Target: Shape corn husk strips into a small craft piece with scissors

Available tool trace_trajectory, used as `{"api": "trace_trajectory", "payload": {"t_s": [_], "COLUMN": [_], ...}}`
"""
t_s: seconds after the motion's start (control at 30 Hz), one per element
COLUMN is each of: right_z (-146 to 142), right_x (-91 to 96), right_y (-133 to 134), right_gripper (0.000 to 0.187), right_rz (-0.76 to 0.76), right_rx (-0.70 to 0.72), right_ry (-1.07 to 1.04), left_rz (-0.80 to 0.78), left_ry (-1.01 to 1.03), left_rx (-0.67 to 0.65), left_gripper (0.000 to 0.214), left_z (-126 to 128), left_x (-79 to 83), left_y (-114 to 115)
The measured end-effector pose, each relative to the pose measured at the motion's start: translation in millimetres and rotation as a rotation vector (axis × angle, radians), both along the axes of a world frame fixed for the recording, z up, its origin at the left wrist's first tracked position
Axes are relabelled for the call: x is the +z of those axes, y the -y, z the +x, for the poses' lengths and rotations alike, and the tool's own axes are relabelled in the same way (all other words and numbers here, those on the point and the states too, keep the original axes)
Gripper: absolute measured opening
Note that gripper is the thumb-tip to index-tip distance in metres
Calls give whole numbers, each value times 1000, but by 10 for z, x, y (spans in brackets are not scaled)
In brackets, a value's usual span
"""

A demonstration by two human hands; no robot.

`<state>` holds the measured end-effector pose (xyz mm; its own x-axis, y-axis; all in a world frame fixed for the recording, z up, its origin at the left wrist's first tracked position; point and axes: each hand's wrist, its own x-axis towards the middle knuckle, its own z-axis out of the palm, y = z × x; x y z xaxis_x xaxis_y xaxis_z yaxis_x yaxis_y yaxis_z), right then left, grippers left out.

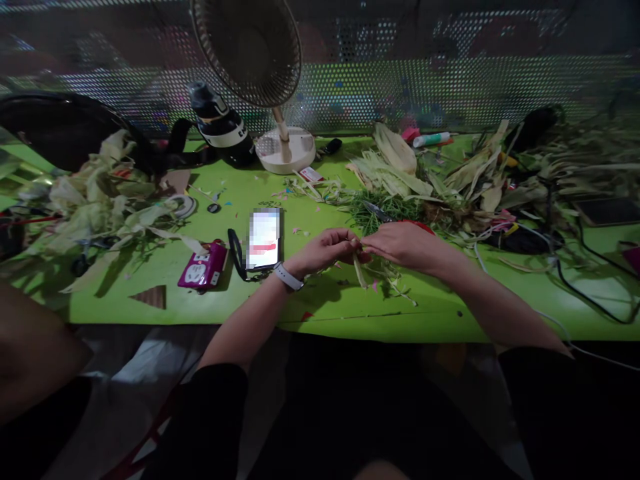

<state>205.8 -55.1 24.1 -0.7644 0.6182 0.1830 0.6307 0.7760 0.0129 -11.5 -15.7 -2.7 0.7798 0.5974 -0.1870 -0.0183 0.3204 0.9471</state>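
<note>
My left hand (327, 248) and my right hand (403, 243) meet over the green table (330, 307), near its front edge. Both pinch a thin pale strip of corn husk (359, 269) that hangs down between them. The fingers of both hands are closed on it. A white watch band sits on my left wrist. Small green and pink scraps lie on the table just under and to the right of the hands.
A phone (264, 238) lies left of my hands, beside a magenta box (203, 267). Husk heaps sit at the left (100, 207) and back right (450, 177). A fan (260, 60), a dark bottle (220, 123), scissors and cables stand further back.
</note>
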Motion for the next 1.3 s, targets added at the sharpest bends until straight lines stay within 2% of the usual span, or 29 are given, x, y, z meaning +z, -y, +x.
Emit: {"api": "trace_trajectory", "payload": {"t_s": [0.27, 0.43, 0.7, 1.1, 1.3], "right_z": [0, 10, 3, 2, 1], "right_x": [11, 11, 23, 27, 62], "right_y": [28, 25, 31, 32, 49], "right_gripper": [32, 33, 30, 38, 36], "right_rz": [48, 15, -60, -72, -83], "right_rx": [42, 36, 10, 22, 14], "right_ry": [-28, -33, -12, -55, -80], "left_rz": [-7, 9, 6, 0, 25], "left_ry": [-30, -42, -61, -52, -45], "left_rx": [-53, -57, -44, -52, -80], "left_gripper": [33, 38, 28, 33, 38], "left_z": [-26, -23, -10, -18, -24], "left_x": [-12, -2, 2, -19, 12], "left_y": [4, 6, 9, 16, 7]}}
